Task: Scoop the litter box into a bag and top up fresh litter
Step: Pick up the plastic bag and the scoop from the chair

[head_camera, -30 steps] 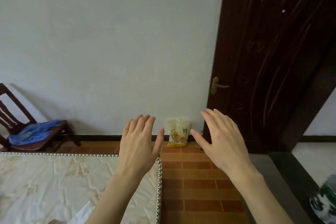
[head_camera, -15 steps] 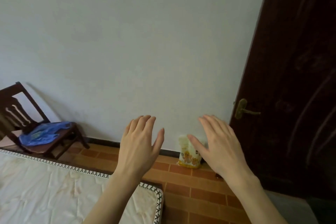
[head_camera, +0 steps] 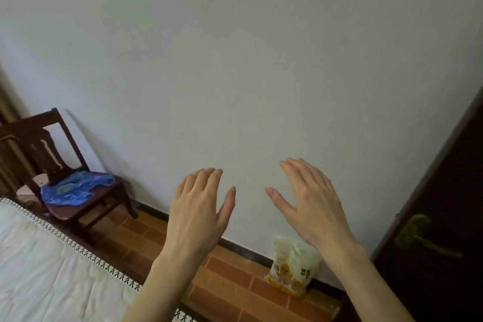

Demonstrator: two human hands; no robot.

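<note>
Nearest the camera, the corner of a bed (head_camera: 47,277) with a pale quilted cover and a stitched black edge fills the lower left, and both bare forearms reach up from the bottom of the view. The left hand (head_camera: 198,212) is held out flat, palm away, its fingers together and thumb spread, and it holds nothing. The right hand (head_camera: 311,204) is just as flat and splayed, and it too is empty. Between the hands and the wall lies the floor (head_camera: 235,282) of orange-brown tiles. On it, below the right wrist and leaning against the foot of the wall, stands a small yellow and white printed bag (head_camera: 292,266), which may be the fresh litter, though its print is too blurred to read. Farther left, a dark wooden chair (head_camera: 65,165) carries a crumpled blue plastic bag (head_camera: 73,188) on its seat, possibly the one meant for the waste. The plain wall (head_camera: 235,60) closes the view, with a dark door (head_camera: 444,230) and its handle at the right. No litter box and no scoop can be seen, so the task appears not to have started: scooping, bagging and topping up all remain.
</note>
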